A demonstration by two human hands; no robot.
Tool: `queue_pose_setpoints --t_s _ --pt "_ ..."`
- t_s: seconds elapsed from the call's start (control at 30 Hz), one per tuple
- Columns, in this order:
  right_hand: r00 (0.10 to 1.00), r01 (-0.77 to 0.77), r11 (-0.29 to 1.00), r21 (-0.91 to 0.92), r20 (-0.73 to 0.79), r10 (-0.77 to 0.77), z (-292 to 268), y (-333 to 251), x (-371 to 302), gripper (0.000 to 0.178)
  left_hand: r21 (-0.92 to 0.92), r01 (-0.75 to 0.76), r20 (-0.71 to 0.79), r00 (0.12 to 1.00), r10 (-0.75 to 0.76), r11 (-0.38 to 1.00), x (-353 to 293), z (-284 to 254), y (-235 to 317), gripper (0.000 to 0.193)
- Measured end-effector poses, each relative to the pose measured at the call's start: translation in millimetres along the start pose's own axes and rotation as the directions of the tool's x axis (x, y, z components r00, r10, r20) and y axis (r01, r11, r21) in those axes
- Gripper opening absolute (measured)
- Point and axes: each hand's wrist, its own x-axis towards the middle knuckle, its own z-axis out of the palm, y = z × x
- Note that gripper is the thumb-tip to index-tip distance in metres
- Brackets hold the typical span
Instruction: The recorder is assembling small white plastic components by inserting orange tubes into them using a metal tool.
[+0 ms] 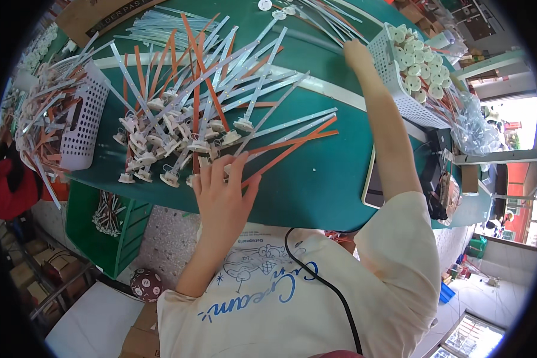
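Note:
My left hand (224, 188) rests at the near edge of a heap of LED strips (232, 89), its fingers spread over the white round bases (161, 140) joined to the strips. Some strips are silver-white with small dots, others orange. Beside its thumb an orange strip (292, 143) points away to the right. Stretched far forward, my right hand (358, 55) has its fingers closed at the ends of a thin bunch of strips (325, 21) near the table's far side. Its fingertips are small and partly hidden.
A white perforated basket (400, 89) of round white parts stands right of my right hand. Another basket (86, 119), heaped with strips, is at the left. A phone (373, 185) lies at the right edge. Below left is a green crate (119, 238); a cardboard box (95, 18) sits far left.

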Motion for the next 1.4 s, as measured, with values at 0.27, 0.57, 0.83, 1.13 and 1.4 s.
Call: queue_pose_setpoints --t_s 0.27,0.57,0.83,1.13,1.4 --pt "0.981 0.079 0.704 0.705 -0.180 0.070 -90 14 -62 0.020 -0.304 -0.077 -0.013 0.997 0.077 0.950 -2 13 5 0.045" --pt "0.995 -0.016 -0.109 0.994 0.027 0.100 -110 -85 -276 0.016 -0.376 -0.185 -0.029 0.982 0.188 0.908 15 69 31 0.048" --pt "0.969 -0.122 -0.112 0.986 0.143 0.201 -92 -112 -317 0.014 -0.040 -0.222 -0.036 0.975 0.221 0.974 1 65 27 0.036" --pt "0.885 -0.460 -0.131 0.878 0.465 0.008 -78 -121 -304 0.018 -0.050 -0.184 0.060 0.981 0.187 0.982 20 40 -15 0.036" --pt "0.932 -0.314 -0.263 0.912 0.349 0.101 -56 -156 -273 0.054 0.126 -0.273 0.137 0.957 0.256 0.954 58 32 -24 0.071"
